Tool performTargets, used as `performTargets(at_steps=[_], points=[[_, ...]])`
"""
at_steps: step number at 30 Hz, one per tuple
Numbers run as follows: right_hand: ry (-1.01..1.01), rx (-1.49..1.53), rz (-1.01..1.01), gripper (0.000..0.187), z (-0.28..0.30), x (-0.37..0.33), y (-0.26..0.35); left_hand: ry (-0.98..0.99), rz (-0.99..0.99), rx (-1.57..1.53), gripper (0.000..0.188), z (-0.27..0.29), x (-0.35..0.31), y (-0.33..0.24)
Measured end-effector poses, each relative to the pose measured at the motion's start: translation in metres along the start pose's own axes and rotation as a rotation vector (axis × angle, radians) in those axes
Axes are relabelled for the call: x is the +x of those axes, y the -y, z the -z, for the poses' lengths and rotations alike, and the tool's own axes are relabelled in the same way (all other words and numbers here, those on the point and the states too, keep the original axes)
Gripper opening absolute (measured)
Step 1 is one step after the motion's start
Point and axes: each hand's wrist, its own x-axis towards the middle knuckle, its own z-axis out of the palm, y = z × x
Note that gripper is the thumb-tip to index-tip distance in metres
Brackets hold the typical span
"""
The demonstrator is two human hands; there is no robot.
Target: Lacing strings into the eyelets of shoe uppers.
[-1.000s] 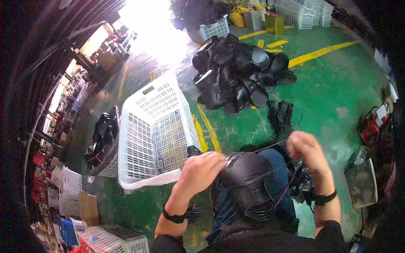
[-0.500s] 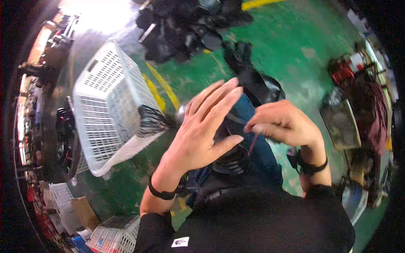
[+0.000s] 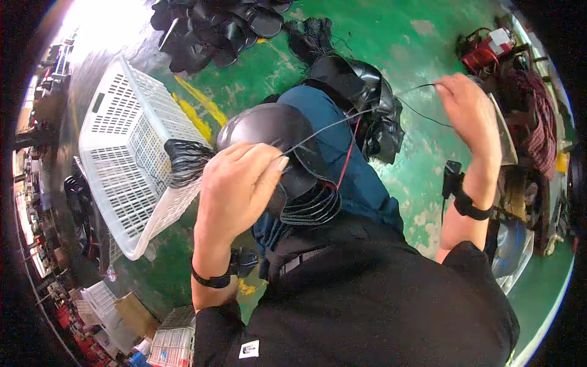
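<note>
My left hand (image 3: 235,186) is closed, thumb and fingers pinching one end of a thin dark cord (image 3: 330,126). The cord rises across my lap toward my right hand (image 3: 466,107), which is held high at the right with its fingers closed on the cord; a loose length hangs below them. Under the cord, a stack of curved black leather-like pieces (image 3: 269,125) rests on my lap, its layered edges facing me. A thin red strand (image 3: 350,156) stretches from the cord down to the stack. My left hand partly hides the stack's near left side.
At the left stands a white plastic basket (image 3: 122,147) with a bundle of black cords (image 3: 186,162) over its rim. More black pieces (image 3: 214,30) lie heaped on the green floor ahead, and others (image 3: 367,92) lie beyond my knee. A red machine (image 3: 486,49) is at the right.
My hands have moved apart, the right going up and right, and a dark cord now spans them. The left hand, earlier with fingers extended, has closed. The stack on my lap shows more fully.
</note>
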Motion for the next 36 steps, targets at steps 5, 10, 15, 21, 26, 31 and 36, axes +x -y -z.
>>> performTargets(at_steps=[5,10,15,21,26,31,36], points=[[0.02,0.728,0.658,0.041,-0.01,-0.021,0.101,0.066,-0.071,0.132,0.012,-0.023,0.011,-0.016],[0.211,1.04,0.714,0.019,-0.057,-0.031,0.133,-0.008,0.011,0.216,0.018,-0.037,0.003,-0.013],[0.438,1.158,0.452,0.025,-0.088,-0.031,0.127,-0.075,0.117,0.182,0.028,-0.046,-0.025,-0.001],[0.474,1.133,0.557,0.025,-0.102,-0.025,0.133,-0.066,0.152,0.117,0.028,-0.05,-0.029,0.005],[0.449,1.027,0.736,0.028,-0.104,-0.01,0.136,-0.063,0.207,0.116,0.028,-0.055,-0.025,0.005],[0.553,1.12,0.732,0.029,-0.107,0.002,0.137,-0.047,0.251,0.134,0.024,-0.064,-0.018,0.005],[0.705,0.997,0.755,0.028,-0.107,0.016,0.136,-0.055,0.284,0.17,0.018,-0.074,-0.012,0.006]])
